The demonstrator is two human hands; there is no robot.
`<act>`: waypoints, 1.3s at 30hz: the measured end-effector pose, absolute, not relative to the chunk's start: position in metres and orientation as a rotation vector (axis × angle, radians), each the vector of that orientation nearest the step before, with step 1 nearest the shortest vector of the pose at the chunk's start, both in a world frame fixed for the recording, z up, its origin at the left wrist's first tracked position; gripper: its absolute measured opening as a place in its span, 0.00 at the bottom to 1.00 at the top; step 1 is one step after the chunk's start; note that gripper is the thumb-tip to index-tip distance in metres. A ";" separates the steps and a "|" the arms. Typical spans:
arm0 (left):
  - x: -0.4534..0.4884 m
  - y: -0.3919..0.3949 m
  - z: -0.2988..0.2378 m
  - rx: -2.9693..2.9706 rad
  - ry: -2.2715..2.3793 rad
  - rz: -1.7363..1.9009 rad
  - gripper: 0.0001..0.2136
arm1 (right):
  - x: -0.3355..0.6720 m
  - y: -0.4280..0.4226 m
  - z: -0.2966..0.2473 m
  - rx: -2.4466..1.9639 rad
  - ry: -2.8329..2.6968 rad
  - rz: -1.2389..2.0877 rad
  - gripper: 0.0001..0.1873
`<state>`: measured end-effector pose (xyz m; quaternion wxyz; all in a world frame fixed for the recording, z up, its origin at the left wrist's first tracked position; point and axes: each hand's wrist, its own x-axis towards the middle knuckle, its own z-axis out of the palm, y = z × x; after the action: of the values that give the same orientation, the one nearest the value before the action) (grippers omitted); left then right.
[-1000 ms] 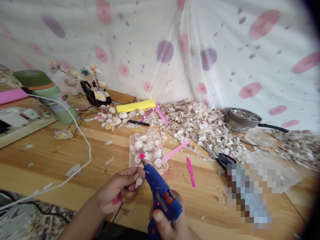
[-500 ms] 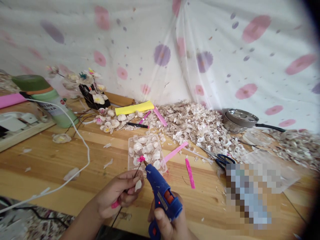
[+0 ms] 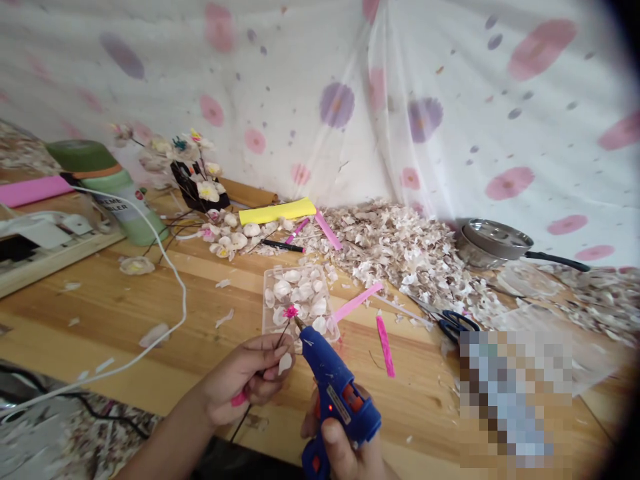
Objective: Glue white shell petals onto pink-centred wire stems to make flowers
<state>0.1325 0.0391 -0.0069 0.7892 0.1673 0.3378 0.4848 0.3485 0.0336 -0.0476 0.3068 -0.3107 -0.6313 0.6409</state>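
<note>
Stem [image 3: 290, 311], thin wire with a pink tuft on top, pinched upright in left hand [image 3: 250, 377], low and centre over the table edge; a white petal [image 3: 285, 363] is held in the same fingers. Right hand [image 3: 345, 457] clenched round blue glue gun [image 3: 340, 393], nozzle at the tuft: gluing step, by the look. Next move calls for a steady tip and the petal brought close. Behind: tray [image 3: 267, 319] of petals. Right: pink strip [image 3: 385, 337], scissors [image 3: 457, 325]. Left: white cable [image 3: 176, 283]. Nothing stands between.

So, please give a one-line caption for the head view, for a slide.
Right hand points a blue glue gun at the pink-tipped wire in left hand.
</note>
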 end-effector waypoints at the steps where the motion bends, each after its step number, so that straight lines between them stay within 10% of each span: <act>1: 0.132 0.039 -0.007 0.361 0.726 1.044 0.14 | 0.348 0.033 -0.048 -0.815 -1.654 1.714 0.19; 17: 0.127 0.040 -0.015 0.392 0.703 1.000 0.10 | 0.309 0.043 -0.026 -0.756 -0.931 1.957 0.30; 39: 0.128 0.040 -0.012 0.368 0.740 1.000 0.13 | 0.324 0.037 -0.035 -0.712 -1.346 1.808 0.29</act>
<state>0.1279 0.0404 -0.0117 0.7969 0.1714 0.3445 0.4657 0.3240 0.0368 -0.0347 0.3792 -0.2787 -0.5269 0.7077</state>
